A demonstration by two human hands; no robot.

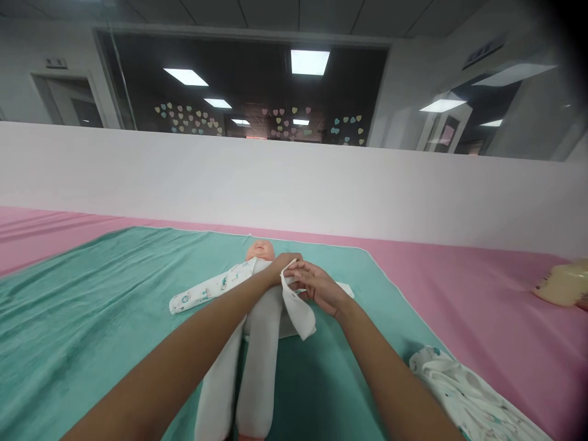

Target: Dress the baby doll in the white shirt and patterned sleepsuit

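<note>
A baby doll (260,249) lies on its back on a green blanket (138,275), head away from me, its legs in white pants (258,373). A white printed baby shirt (214,285) is on its upper body, one sleeve stretched out to the left. My left hand (285,262) reaches across the doll's chest and is closed at the shirt's edge, its fingers partly hidden. Beside it, my right hand (319,286) has bent fingers closed on the shirt's white cloth. A loose flap (299,313) of that cloth hangs below both hands.
A crumpled white printed cloth (463,392) lies at the lower right, across the blanket's edge. Pink sheeting (459,288) extends beneath the blanket. Another doll's yellowish part (563,285) shows at the far right. A low white wall (294,187) stands behind, with windows above it.
</note>
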